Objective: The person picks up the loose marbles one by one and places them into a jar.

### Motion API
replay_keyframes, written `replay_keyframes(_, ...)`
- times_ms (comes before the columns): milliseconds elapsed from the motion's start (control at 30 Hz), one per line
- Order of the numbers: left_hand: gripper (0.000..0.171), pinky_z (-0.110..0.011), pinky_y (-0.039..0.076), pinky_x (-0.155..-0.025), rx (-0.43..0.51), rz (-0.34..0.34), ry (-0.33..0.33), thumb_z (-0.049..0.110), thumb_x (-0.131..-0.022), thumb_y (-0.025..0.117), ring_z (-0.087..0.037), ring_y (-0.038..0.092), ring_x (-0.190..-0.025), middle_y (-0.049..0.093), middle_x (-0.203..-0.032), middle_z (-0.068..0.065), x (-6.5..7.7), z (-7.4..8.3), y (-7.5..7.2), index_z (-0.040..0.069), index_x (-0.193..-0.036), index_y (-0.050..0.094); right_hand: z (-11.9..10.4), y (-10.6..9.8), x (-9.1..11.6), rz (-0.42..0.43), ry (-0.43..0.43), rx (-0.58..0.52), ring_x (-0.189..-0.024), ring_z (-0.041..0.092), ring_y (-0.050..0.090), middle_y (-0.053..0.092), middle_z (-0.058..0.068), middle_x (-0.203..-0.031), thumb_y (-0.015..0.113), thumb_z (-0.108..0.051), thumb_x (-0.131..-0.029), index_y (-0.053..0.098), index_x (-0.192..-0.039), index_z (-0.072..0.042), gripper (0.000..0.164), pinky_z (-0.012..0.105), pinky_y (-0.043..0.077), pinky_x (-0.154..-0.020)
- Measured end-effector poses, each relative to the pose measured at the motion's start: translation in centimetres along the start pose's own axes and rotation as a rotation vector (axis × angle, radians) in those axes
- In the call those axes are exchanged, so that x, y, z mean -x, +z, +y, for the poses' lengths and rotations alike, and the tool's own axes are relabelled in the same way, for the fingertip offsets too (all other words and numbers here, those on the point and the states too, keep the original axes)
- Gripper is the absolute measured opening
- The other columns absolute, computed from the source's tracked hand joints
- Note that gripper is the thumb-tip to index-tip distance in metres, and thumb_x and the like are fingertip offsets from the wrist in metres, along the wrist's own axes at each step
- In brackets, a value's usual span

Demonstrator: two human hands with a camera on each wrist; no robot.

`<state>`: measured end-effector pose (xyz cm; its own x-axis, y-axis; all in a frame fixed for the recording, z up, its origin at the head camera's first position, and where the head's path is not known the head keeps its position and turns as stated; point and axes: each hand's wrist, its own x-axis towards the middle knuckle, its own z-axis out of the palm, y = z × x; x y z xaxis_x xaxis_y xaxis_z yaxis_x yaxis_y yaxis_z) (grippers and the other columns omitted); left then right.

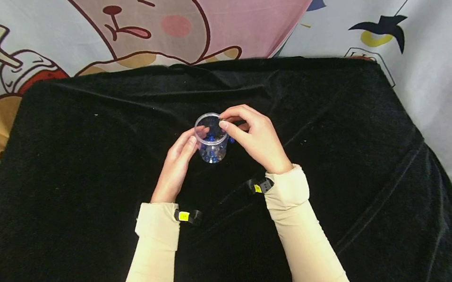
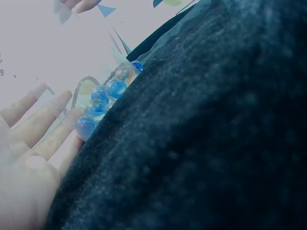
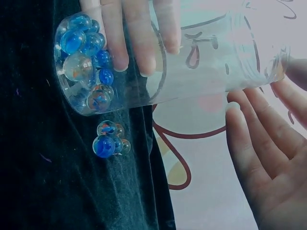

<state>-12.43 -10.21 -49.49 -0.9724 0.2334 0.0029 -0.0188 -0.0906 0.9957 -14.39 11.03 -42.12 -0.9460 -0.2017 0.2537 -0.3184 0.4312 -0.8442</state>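
Note:
A clear plastic cup [image 1: 213, 150] stands upright on the black cloth, with several blue-swirled glass marbles [image 3: 79, 40] at its bottom. My left hand [image 1: 175, 162] is at the cup's left side, its fingers extended behind the wall and its thumb near the rim. In the left wrist view the fingers [image 2: 45, 122] look straight and spread. My right hand [image 1: 257, 134] is at the rim's right side, pinching a small marble [image 1: 222, 120] between thumb and fingertips; the hand mostly hides it. Several loose marbles [image 3: 108, 141] sit on the cloth just right of the cup.
Black velvety cloth [image 1: 85, 178] covers the table, with folds toward the back and right. A printed curtain [image 1: 268, 2] with a cartoon bear hangs behind the table's far edge. Both wrists wear black straps [image 1: 188, 216] over light sleeves.

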Motion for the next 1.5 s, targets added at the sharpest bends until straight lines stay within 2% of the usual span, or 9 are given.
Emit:
replay_keyframes(967, 0.046, -0.045, 0.032, -0.126, -0.002, 0.008, -0.002, 0.036, -0.109, 0.046, -0.019, 0.049, -0.143, 0.057, -0.15, -0.007, -0.14, -0.12, 0.03, 0.01, -0.145, 0.054, 0.05, -0.24, 0.06, -0.049, 0.018, 0.008, -0.11, 0.018, 0.068, 0.071, 0.006, -0.118, 0.069, -0.021, -0.099, 0.071, -0.12, -0.009, 0.025, 0.044, 0.06, -0.095)
replay_keyframes(1500, 0.045, -0.045, 0.033, -0.126, 0.01, 0.005, 0.006, 0.033, -0.109, 0.045, -0.021, 0.049, -0.143, 0.057, -0.15, -0.009, -0.14, -0.12, 0.02, 0.007, -0.145, 0.053, 0.02, -0.29, -0.03, -0.06, 0.031, 0.018, -0.11, 0.018, 0.067, 0.071, 0.006, -0.119, 0.069, -0.022, -0.099, 0.071, -0.121, -0.01, 0.025, 0.041, 0.06, -0.094)
